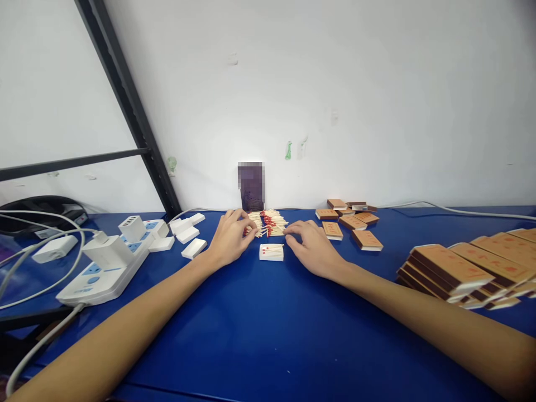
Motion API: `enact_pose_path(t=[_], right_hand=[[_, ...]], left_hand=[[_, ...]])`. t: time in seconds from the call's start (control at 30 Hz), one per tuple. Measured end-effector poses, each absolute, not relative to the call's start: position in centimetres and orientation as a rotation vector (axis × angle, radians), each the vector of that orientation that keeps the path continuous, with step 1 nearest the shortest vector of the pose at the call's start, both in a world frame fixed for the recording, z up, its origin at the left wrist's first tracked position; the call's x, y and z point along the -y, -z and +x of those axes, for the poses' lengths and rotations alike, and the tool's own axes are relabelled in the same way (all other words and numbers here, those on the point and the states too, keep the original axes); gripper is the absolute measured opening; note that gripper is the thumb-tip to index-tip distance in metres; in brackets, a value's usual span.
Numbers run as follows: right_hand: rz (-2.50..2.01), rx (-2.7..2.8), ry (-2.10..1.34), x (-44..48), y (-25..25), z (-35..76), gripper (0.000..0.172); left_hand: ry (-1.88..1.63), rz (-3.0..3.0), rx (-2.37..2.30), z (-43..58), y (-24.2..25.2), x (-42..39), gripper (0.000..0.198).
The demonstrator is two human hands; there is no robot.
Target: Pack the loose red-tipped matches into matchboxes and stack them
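A pile of red-tipped matches (pixel 274 222) lies on the blue table. My left hand (pixel 231 237) is at the pile's left side, thumb and fingers closed around a few match ends. At the right edge of the pile, my right hand (pixel 313 245) rests with its fingertips by the match ends; thumb and forefinger are a little apart and nothing shows between them. Between the hands, on the near side of the pile, sits a white matchbox tray (pixel 271 255) with a few matches in it.
White trays (pixel 194 249) lie left of my left hand, beside a power strip (pixel 121 273) with chargers and cables. Brown matchbox sleeves (pixel 367 240) are scattered at right, and stacked matchboxes (pixel 452 268) stand nearer. A dark pixelated object (pixel 252 187) leans against the wall.
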State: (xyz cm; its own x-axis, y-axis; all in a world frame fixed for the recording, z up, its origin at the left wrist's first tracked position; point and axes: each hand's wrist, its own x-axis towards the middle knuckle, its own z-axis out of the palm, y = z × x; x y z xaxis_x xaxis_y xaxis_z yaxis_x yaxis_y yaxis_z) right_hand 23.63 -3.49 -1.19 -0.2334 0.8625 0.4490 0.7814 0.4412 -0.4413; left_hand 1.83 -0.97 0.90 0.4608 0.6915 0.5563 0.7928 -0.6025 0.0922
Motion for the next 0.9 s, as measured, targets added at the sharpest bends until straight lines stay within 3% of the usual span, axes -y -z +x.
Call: enact_pose_path(t=[0.27, 0.6, 0.9], right_hand=[[-1.186, 1.944, -0.196, 4.1, 0.8, 23.7, 0.024], [-0.837, 1.966, -0.173, 5.3, 0.4, 23.7, 0.014], [-1.007, 2.034, -0.199, 4.9, 0.7, 23.7, 0.011]], left_hand=[[0.845, -2.905, 1.183, 2.4, -1.4, 3.3, 0.012], [0.617, -2.770, 1.271, 2.0, -0.1, 1.6, 0.038], [0.404, -2.774, 1.125, 2.5, -0.7, 2.0, 0.039]])
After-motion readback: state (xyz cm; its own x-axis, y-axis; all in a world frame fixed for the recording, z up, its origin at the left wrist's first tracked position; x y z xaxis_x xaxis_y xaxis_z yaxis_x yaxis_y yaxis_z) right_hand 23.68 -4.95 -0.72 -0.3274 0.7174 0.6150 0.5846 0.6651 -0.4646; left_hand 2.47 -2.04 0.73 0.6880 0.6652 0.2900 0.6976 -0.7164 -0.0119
